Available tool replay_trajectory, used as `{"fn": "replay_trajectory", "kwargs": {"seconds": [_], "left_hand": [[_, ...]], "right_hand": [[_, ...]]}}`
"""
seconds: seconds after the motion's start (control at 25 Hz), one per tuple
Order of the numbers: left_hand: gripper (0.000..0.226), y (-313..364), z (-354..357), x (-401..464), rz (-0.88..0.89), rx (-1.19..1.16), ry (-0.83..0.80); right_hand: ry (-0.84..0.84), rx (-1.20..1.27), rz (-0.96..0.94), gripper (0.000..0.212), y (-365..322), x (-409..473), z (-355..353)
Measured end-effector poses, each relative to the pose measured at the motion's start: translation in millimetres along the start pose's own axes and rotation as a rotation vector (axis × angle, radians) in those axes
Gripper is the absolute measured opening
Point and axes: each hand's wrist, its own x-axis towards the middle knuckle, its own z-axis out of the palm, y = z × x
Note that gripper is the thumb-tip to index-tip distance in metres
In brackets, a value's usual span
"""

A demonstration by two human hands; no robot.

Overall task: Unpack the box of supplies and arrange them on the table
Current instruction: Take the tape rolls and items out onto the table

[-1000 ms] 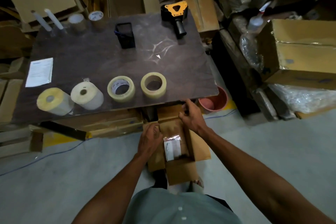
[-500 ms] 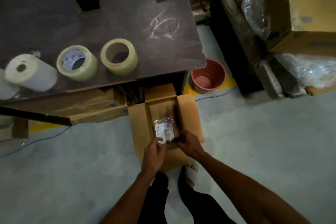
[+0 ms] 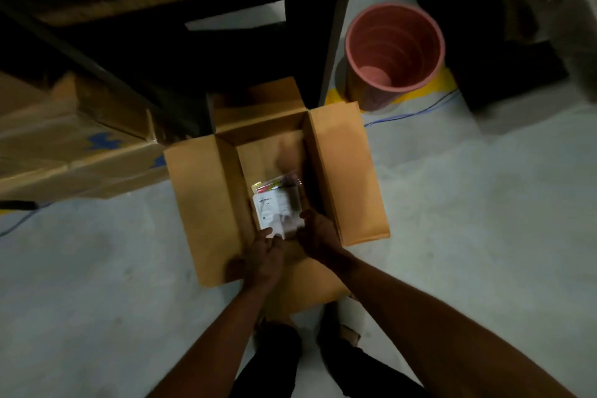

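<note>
An open cardboard box (image 3: 200, 203) sits on the grey floor with its flaps spread out. Inside it, near its front wall, lies a clear plastic packet (image 3: 277, 203) with a white printed card and coloured items at its far end. My left hand (image 3: 263, 257) grips the packet's near left corner. My right hand (image 3: 318, 237) grips its near right edge. Both hands are inside the box's front end. The table top is out of view; only its dark underside and a leg (image 3: 336, 29) show above the box.
A pink ribbed bucket (image 3: 394, 45) stands on the floor to the right of the table leg. Wrapped cardboard cartons (image 3: 74, 145) lie under the table at the left. A thin blue cable (image 3: 416, 111) runs across the floor. My feet are just behind the box.
The view has dropped closer to the box, so the table top and tape rolls have left the frame. Both hands have closed on the packet's near end.
</note>
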Motion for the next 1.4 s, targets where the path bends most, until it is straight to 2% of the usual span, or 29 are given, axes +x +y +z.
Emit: {"fn": "replay_trajectory", "kwargs": {"seconds": [0.08,0.16,0.36,0.48,0.6,0.68,0.72,0.84,0.92,1.0,1.04,1.08,1.16,1.2,1.24,1.28,1.4], "left_hand": [[0.034,-15.8,17.4,32.7,-0.037,-0.02,0.017],[0.035,-27.4,29.4,61.9,-0.052,-0.013,0.026],[0.04,-52.1,49.0,126.8,-0.091,0.028,0.03],[0.042,-61.3,61.8,154.3,-0.115,-0.017,0.026],[0.066,-83.4,80.2,184.9,-0.177,-0.138,0.078],[0.056,-83.0,82.9,191.8,-0.215,-0.173,0.078],[0.051,-83.9,82.8,194.7,-0.228,-0.182,0.072],[0.063,-98.5,90.6,208.0,-0.239,-0.208,0.025],[0.066,-136.1,107.6,231.7,-0.243,-0.204,0.024],[0.074,-165.3,123.3,249.3,-0.243,-0.19,0.022],[0.078,-163.2,123.7,245.4,-0.254,-0.17,0.027],[0.083,-152.7,118.9,238.2,-0.251,-0.148,0.013],[0.087,-130.2,107.9,224.5,-0.245,-0.14,-0.006],[0.085,-123.6,104.4,221.6,-0.245,-0.156,-0.001],[0.082,-115.7,101.0,216.3,-0.245,-0.16,0.008],[0.078,-121.9,104.5,221.8,-0.248,-0.173,0.03],[0.063,-112.8,99.1,217.5,-0.269,-0.158,0.05]], "right_hand": [[0.005,0.062,0.013,0.068,16.1,27.0,17.5],[0.018,0.066,0.01,0.078,31.7,54.3,32.1],[-0.071,0.051,0.091,0.044,60.5,117.9,60.5],[-0.063,0.274,0.113,0.043,74.9,138.7,83.3],[-0.051,0.401,0.059,0.038,80.6,145.5,98.0],[-0.084,0.505,0.042,0.041,77.0,147.7,105.9],[-0.097,0.501,0.024,0.042,75.1,149.1,108.8],[-0.122,0.506,0.069,0.04,79.4,152.6,113.4],[-0.186,0.445,0.058,0.041,84.1,154.4,110.6],[-0.177,0.453,0.023,0.042,87.4,167.9,112.3],[-0.288,0.496,0.041,0.034,86.9,175.1,116.8],[-0.332,0.394,-0.041,0.037,94.4,179.1,126.8],[-0.23,0.148,-0.146,0.052,107.3,184.8,135.2],[-0.198,0.415,-0.102,0.046,102.5,185.8,133.9],[-0.149,0.525,0.009,0.032,96.4,185.2,131.0],[-0.056,0.53,0.032,0.031,98.1,184.7,133.7],[-0.021,0.439,-0.006,0.059,88.9,176.2,126.7]]}}
